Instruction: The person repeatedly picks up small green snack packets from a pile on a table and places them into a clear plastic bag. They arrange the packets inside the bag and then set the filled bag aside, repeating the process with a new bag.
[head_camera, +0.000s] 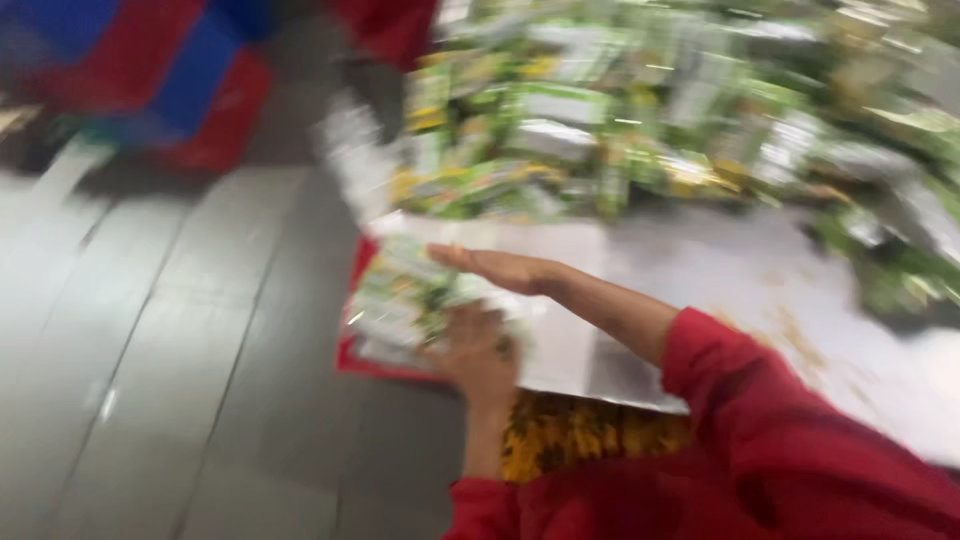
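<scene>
The view is heavily blurred by motion. My left hand (478, 352) grips a stack of green and yellow packets (400, 295) from below, over the left edge of a white sheet (720, 290). My right hand (500, 268) lies flat, fingers straight, against the top right of the same stack. Both arms wear red sleeves. A big heap of similar green and yellow packets (640, 110) covers the far side of the sheet.
A red crate edge (355, 360) shows under the held stack. Red and blue crates (150, 70) stand at the back left on a grey plank floor (170, 370). A yellow patterned cloth (580, 435) lies near my body.
</scene>
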